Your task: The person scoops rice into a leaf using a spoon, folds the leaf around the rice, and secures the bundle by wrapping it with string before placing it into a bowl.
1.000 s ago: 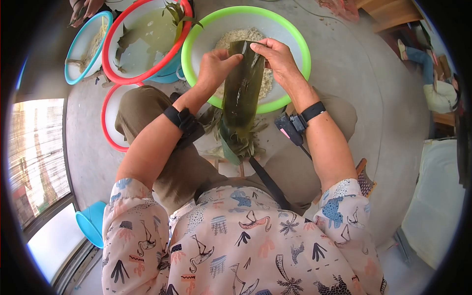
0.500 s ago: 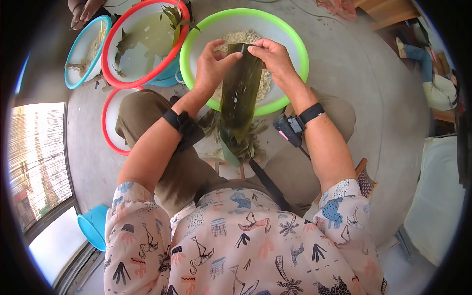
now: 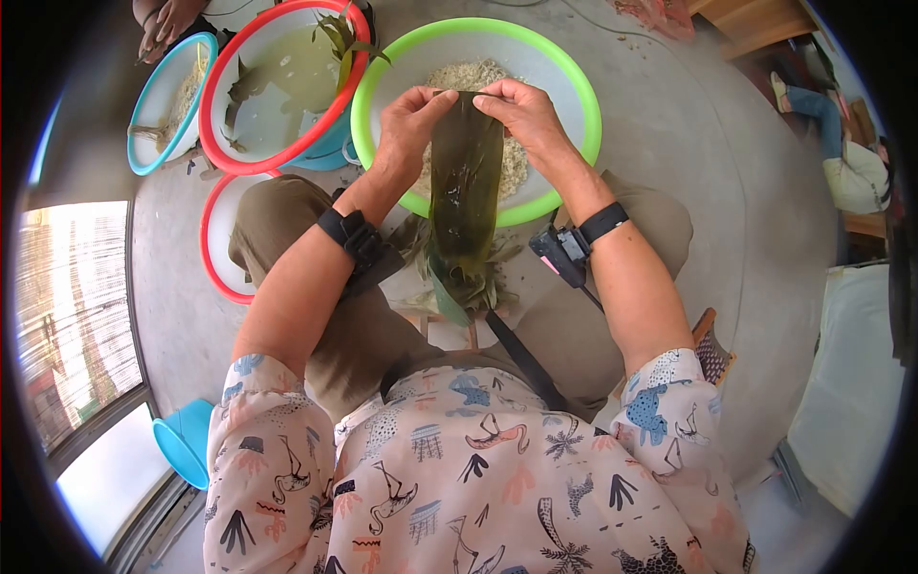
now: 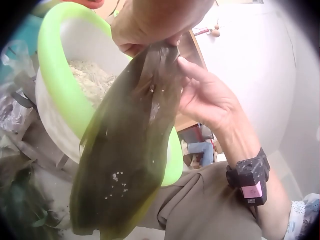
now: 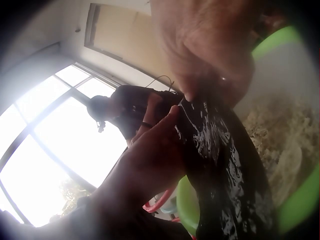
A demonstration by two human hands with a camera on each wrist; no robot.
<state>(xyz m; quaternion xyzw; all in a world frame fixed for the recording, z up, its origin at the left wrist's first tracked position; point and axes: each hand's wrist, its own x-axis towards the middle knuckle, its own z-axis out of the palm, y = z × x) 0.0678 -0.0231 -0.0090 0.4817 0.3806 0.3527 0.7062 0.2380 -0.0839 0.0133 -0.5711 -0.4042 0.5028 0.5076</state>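
Both hands hold broad, wet, dark green leaves [image 3: 465,182] by the top edge, the leaves hanging down between the knees. My left hand [image 3: 405,134] pinches the upper left corner, thumb on the near face. At the upper right corner my right hand [image 3: 528,117] pinches it the same way. In the left wrist view the leaf sheet [image 4: 120,150] looks overlapped, with a few white grains stuck low on it. Behind it stands a green-rimmed basin [image 3: 590,105] holding a pale, rice-like grain [image 3: 469,75]. More leaves [image 3: 499,256] lie beneath the sheet's lower end.
To the left stands a red-rimmed tub [image 3: 218,143] of cloudy water with leaves [image 3: 337,43] at its edge. Beyond it is a blue-rimmed basin [image 3: 137,105], with another person's hands [image 3: 170,24] close by. A second red-rimmed basin [image 3: 212,253] sits by the left knee.
The left hand's raised, spread fingers have come down, and it now pinches the top left corner. The leaves' top edge is stretched straighter between both hands.
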